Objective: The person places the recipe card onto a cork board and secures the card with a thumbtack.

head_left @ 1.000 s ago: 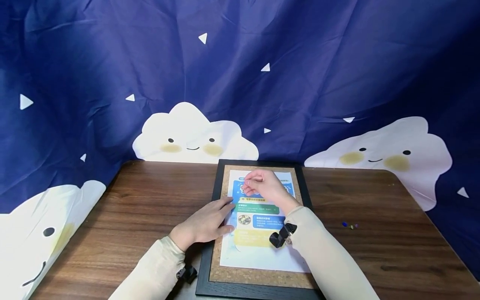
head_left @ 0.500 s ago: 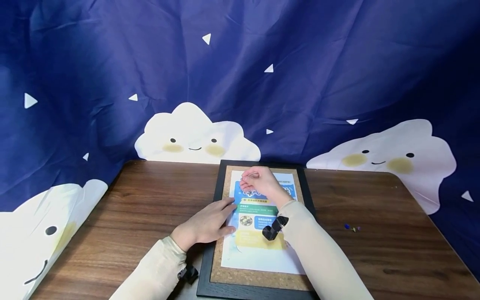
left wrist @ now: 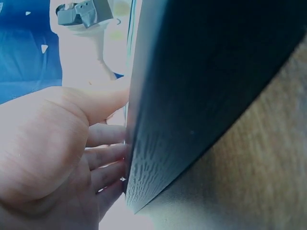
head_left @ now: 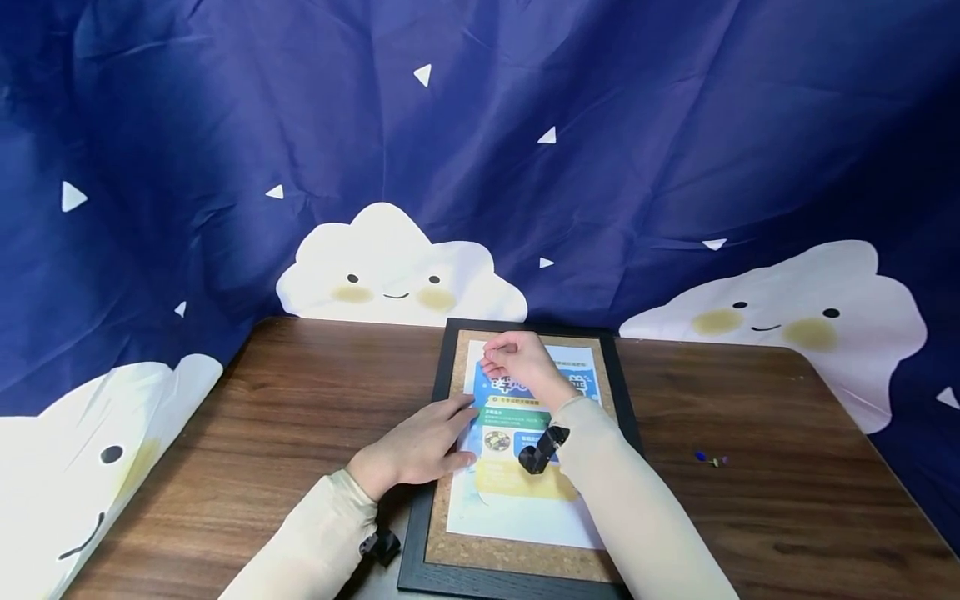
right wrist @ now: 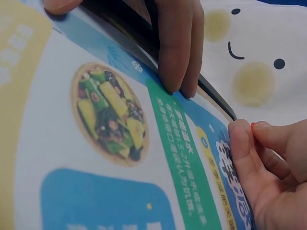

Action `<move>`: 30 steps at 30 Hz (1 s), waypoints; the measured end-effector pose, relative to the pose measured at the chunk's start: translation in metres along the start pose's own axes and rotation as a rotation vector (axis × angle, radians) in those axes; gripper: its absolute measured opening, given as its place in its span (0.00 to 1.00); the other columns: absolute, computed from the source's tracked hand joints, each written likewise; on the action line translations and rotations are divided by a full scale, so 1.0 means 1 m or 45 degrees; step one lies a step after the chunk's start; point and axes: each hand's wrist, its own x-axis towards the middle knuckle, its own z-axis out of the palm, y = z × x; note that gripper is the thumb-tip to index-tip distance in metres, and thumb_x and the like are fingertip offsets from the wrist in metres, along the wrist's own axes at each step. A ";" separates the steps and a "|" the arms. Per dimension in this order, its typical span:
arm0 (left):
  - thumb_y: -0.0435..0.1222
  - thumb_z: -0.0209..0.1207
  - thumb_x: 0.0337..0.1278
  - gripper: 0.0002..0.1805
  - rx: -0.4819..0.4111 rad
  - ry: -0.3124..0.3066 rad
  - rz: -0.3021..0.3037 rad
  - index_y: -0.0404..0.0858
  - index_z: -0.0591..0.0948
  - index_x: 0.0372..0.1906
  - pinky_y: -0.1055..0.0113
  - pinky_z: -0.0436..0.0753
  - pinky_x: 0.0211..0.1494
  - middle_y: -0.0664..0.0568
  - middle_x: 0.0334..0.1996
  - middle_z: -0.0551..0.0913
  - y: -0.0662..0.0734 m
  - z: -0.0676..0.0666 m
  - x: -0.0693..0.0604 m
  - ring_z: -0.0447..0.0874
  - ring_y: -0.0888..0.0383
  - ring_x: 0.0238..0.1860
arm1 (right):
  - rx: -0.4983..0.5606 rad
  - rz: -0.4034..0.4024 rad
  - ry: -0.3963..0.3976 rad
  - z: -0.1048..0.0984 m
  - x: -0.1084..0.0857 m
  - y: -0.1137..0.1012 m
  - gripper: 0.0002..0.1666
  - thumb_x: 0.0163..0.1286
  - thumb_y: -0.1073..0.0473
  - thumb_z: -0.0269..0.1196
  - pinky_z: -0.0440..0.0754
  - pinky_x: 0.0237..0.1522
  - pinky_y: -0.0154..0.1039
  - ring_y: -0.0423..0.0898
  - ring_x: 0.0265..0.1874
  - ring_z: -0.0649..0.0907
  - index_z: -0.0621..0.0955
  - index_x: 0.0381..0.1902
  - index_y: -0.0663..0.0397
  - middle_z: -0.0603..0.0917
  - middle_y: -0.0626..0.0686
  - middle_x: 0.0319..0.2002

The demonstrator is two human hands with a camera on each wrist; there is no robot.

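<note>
- Two bare hands are at one printed sheet (head_left: 525, 521), which lies on a cork board (head_left: 517, 558) in a black frame (head_left: 510, 581) on the table (head_left: 337, 375);
- right hand (head_left: 522, 364): thumb and forefinger pinched together on a small red piece (right wrist: 253, 125), probably a pin, near the sheet's far left corner; whether its tip meets the paper, I cannot tell;
- left hand (head_left: 416, 446): fingers extended, gripping nothing, resting at the sheet's left edge;
- for a good result, light, flat left-hand pressure should stop the paper creeping; the red piece is best set upright just inside the corner, then pressed straight down.
</note>
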 end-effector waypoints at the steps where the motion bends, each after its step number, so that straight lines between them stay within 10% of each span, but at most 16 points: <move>1: 0.47 0.63 0.79 0.37 0.003 0.000 0.002 0.30 0.69 0.80 0.47 0.69 0.84 0.38 0.84 0.63 0.000 0.000 0.000 0.64 0.41 0.84 | -0.009 -0.007 -0.003 0.000 0.001 0.000 0.12 0.81 0.71 0.61 0.93 0.45 0.39 0.44 0.35 0.92 0.84 0.56 0.74 0.91 0.68 0.46; 30: 0.47 0.62 0.80 0.37 0.043 -0.009 0.022 0.30 0.69 0.81 0.48 0.69 0.84 0.36 0.84 0.63 -0.001 -0.002 0.003 0.64 0.41 0.83 | -0.163 0.099 0.023 0.017 0.027 -0.017 0.09 0.79 0.73 0.62 0.92 0.36 0.37 0.44 0.26 0.88 0.86 0.51 0.72 0.89 0.61 0.33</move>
